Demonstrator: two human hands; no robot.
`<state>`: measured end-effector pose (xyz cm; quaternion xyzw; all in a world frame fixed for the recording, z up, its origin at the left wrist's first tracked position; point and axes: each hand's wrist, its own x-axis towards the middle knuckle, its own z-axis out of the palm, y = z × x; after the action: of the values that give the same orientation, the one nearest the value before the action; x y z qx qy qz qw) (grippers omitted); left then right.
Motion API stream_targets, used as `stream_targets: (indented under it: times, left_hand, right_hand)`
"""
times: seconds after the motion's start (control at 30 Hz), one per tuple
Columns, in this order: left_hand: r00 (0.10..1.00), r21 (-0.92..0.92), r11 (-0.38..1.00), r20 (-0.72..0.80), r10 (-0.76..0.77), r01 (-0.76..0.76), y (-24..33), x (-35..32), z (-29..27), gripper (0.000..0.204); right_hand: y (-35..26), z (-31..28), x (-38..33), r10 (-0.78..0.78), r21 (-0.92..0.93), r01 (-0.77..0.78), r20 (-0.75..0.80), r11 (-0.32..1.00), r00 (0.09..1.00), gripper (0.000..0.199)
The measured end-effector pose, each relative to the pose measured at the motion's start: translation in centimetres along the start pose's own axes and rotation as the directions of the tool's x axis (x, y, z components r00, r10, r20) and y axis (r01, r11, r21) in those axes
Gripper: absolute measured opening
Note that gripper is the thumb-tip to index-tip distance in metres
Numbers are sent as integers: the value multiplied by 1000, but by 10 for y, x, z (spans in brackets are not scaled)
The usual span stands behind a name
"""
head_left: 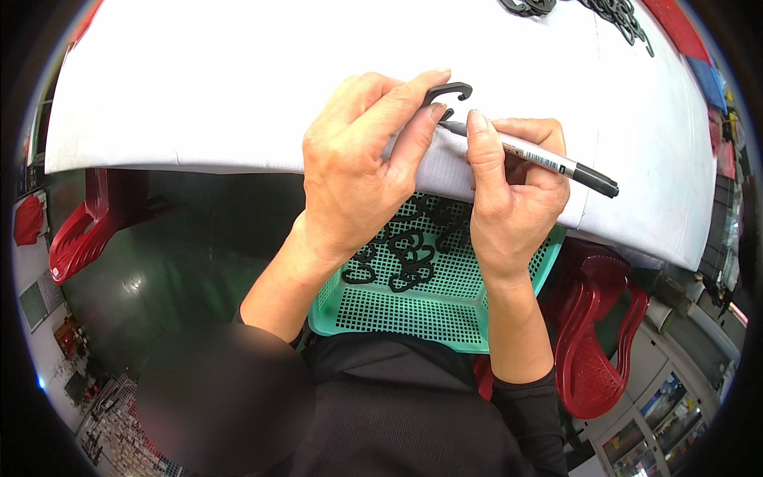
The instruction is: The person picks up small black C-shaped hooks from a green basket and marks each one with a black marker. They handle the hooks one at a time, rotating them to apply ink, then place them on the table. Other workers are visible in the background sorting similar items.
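My left hand (358, 151) pinches a small black plastic hook (450, 90) between thumb and fingers, over the near edge of the white-covered table. The hook's curved end sticks out to the right; the rest is hidden by the fingers. In my right hand (513, 175) is a marker pen (548, 157) with a silver-grey barrel and black ends. Its dark tip points left and reaches the hook close to my left thumb; whether it touches cannot be made out. Below both hands, a green plastic basket (397, 330) holds several black hook-shaped pieces (412, 258).
The white table (199, 87) spans the view ahead. More black hooks (624, 20) lie in a pile at its far right. Dark red plastic chairs stand at the left (79, 230) and right (592, 342). A cabinet (660, 413) with glass doors is at the lower right.
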<state>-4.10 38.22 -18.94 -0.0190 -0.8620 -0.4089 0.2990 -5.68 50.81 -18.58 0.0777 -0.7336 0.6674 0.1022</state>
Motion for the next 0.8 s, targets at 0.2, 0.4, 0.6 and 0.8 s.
stream_targets:
  times: [0.2, 0.4, 0.6, 0.8]
  left_hand:
    - [1000, -3, 1000, 8, -3, 3, 0, 0, 0, 30]
    - [999, 18, 1000, 38, -3, 2, 0, 0, -5, 32]
    - [998, 16, 1000, 63, -8, 7, -1, 1, -8, 38]
    - [997, -3, 1000, 76, 12, -12, -3, 1, -9, 43]
  right_hand:
    - [-1, 1, 0, -6, -15, 6, -5, 1000, 1000, 17]
    - [-12, -7, -3, 122, 101, -113, -91, 988, 988, 15]
    - [-12, -14, 7, 125, 117, -115, -87, 987, 988, 16]
    - [-16, -6, 12, 207, 64, -207, -8, 976, 978, 16]
